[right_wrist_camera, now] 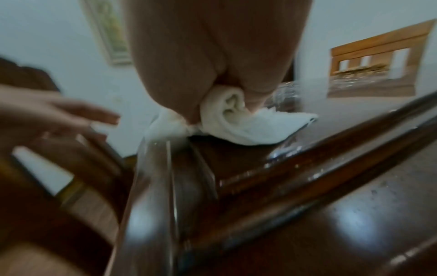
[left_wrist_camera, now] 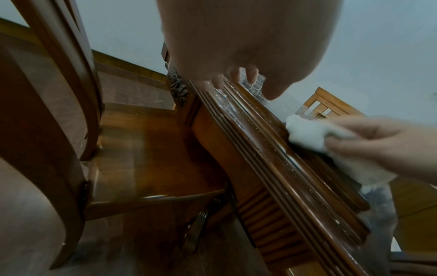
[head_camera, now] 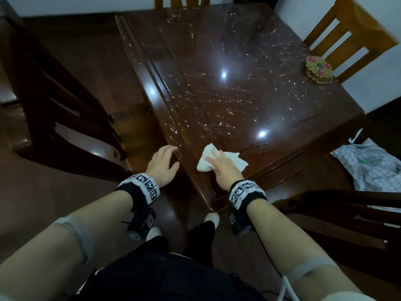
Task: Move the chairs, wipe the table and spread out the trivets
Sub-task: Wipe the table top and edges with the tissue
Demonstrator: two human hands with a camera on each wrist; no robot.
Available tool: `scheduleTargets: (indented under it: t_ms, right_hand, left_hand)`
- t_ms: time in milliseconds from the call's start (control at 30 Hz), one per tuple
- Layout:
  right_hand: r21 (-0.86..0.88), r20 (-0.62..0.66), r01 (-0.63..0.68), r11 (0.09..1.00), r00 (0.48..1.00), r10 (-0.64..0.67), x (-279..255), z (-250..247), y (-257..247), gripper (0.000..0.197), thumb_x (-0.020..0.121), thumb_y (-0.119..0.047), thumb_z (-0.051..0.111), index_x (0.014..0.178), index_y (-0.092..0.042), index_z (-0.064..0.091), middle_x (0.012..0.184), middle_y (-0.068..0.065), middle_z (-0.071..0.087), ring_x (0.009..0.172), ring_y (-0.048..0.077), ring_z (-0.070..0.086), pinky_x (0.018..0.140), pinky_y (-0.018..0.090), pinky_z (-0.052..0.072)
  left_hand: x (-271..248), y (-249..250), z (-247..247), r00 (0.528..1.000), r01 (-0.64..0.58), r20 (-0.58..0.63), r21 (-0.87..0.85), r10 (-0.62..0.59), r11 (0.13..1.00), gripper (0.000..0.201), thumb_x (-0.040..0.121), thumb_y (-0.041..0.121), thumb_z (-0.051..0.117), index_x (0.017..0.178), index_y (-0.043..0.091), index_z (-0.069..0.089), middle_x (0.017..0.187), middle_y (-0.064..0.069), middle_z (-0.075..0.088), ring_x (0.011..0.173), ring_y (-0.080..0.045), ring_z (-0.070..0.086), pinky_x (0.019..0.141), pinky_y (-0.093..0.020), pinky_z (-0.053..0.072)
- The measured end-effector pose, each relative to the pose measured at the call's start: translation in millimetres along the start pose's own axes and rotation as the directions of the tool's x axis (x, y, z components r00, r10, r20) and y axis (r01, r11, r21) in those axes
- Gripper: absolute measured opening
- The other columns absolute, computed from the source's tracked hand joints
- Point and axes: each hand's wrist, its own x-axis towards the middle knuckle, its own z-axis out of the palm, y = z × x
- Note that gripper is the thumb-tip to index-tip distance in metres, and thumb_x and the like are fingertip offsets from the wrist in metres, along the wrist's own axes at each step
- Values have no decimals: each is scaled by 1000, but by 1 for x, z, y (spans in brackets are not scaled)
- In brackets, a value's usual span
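Note:
A dark glossy table (head_camera: 238,72) with a scratched clear cover fills the head view. My right hand (head_camera: 223,168) presses a crumpled white cloth (head_camera: 225,159) onto the table near its front left corner. In the right wrist view the cloth (right_wrist_camera: 248,127) is bunched between thumb and fingers. My left hand (head_camera: 162,164) hovers with relaxed, spread fingers, its fingertips (left_wrist_camera: 250,74) at the table's left edge. A stack of colourful beaded trivets (head_camera: 319,70) lies at the far right edge. One dark chair (head_camera: 54,101) stands off to the left, pulled away from the table.
A light wooden chair (head_camera: 347,33) stands at the far right behind the trivets, and another (head_camera: 182,1) at the far end. A dark chair (head_camera: 347,213) is close on my right. A checked bag (head_camera: 373,164) lies on the floor to the right.

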Motion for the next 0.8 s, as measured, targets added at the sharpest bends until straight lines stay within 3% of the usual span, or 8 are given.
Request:
scheduleTargets:
  t_ms: [100, 200, 367, 533, 700, 800]
  right_hand:
    - [-199, 66, 122, 972, 992, -111, -2, 17, -2, 64, 89, 8, 43, 145, -23, 36, 160, -2, 16, 149, 26, 3, 119, 46, 12]
    - [-340, 111, 181, 923, 982, -152, -18, 29, -3, 65, 87, 4, 47, 146, -21, 34, 160, -2, 15, 149, 25, 3, 119, 42, 12]
    - [-313, 62, 124, 942, 992, -111, -46, 35, 1, 57, 89, -2, 47, 143, -18, 37, 158, 3, 23, 148, 25, 9, 119, 38, 9]
    - [-291, 116, 120, 949, 989, -89, -77, 26, 13, 55, 88, -3, 47, 141, -22, 44, 154, 0, 34, 147, 20, 16, 119, 36, 2]
    - [-128, 284, -65, 990, 954, 100, -120, 22, 53, 48, 98, -8, 39, 140, -30, 45, 152, -3, 38, 144, 23, 26, 119, 38, 16]
    - [48, 252, -297, 954, 928, 276, -145, 14, 75, 41, 102, -17, 39, 140, -30, 46, 151, -2, 40, 141, 23, 31, 114, 34, 23]
  left_hand:
    - [-2, -5, 2, 1000, 7, 15, 28, -7, 1000, 51, 96, 25, 50, 144, 21, 34, 151, 0, 28, 138, -22, 28, 112, -37, 25]
    - [-5, -4, 5, 999, 9, 47, 52, -12, 999, 52, 96, 24, 50, 145, 21, 33, 152, 0, 26, 139, -22, 27, 112, -37, 25]
    - [0, 10, 10, 997, -30, 76, 58, 25, 998, 52, 96, 22, 50, 145, 21, 33, 153, 0, 25, 142, -22, 23, 114, -36, 23]
    - [7, 34, 23, 992, -80, 101, 62, 73, 995, 51, 96, 22, 51, 144, 22, 35, 152, 1, 27, 141, -21, 26, 113, -37, 25]
    - [13, 51, 40, 979, -162, 135, 58, 153, 985, 50, 95, 21, 51, 143, 21, 36, 151, 1, 31, 138, -21, 30, 112, -36, 26]
    - [16, 57, 46, 977, -195, 107, 77, 187, 978, 48, 95, 23, 52, 142, 21, 39, 148, 1, 36, 136, -21, 33, 111, -37, 28]
